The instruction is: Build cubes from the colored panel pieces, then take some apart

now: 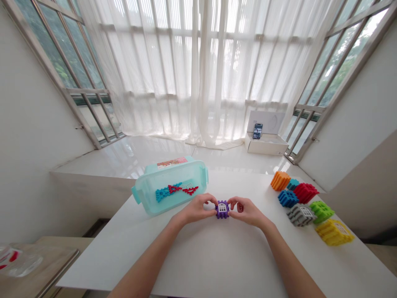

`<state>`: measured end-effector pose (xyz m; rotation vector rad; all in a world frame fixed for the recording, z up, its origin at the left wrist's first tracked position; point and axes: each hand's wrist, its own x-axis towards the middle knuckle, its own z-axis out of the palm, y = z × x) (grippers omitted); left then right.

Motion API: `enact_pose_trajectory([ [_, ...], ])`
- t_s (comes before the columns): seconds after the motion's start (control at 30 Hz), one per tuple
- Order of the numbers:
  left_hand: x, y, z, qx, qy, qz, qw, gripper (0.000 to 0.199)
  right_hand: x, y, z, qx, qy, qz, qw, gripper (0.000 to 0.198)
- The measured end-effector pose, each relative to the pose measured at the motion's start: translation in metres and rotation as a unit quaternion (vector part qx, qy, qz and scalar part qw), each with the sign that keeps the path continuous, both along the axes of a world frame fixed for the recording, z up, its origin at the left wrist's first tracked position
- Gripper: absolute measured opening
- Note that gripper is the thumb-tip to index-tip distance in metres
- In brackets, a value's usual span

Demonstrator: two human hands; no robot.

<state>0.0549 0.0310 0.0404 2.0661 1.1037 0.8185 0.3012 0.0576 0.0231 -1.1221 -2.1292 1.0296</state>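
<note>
A small purple block (222, 210) with notched edges and a white lattice window in its face is between my two hands, above the white table (198, 256). My left hand (201, 207) pinches its left side between thumb and fingers. On the opposite side, my right hand (245, 210) grips the right edge with thumb and index finger, the other fingers curled. Just left of my hands stands a translucent teal bin (149, 182). Inside it lie blue notched pieces (163, 193), red pieces (190, 191) and a white lattice piece.
Notched blocks sit at the table's right: orange (280, 181), red (305, 192), blue (288, 198), grey (300, 215), green (321, 212) and yellow (335, 232). A phone (257, 131) leans in an open white box (266, 145) on the sill. A plastic bottle (21, 260) lies lower left.
</note>
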Motion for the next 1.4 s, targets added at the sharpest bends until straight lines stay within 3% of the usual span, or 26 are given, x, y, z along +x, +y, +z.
enact_pose_trajectory([
  [0.67, 0.000, 0.001, -0.012, 0.087, 0.041, -0.009, 0.995, 0.019, 0.001, 0.000, -0.002, 0.044, -0.018, -0.001, 0.999, 0.033],
  [1.07, 0.002, -0.003, -0.008, 0.136, 0.134, -0.019, 0.981, 0.022, 0.000, -0.001, 0.000, 0.079, -0.047, 0.009, 0.996, 0.031],
  [1.4, 0.003, -0.004, -0.009, 0.146, 0.150, -0.024, 0.978, 0.024, 0.003, 0.001, 0.001, 0.033, -0.043, 0.016, 0.998, 0.028],
])
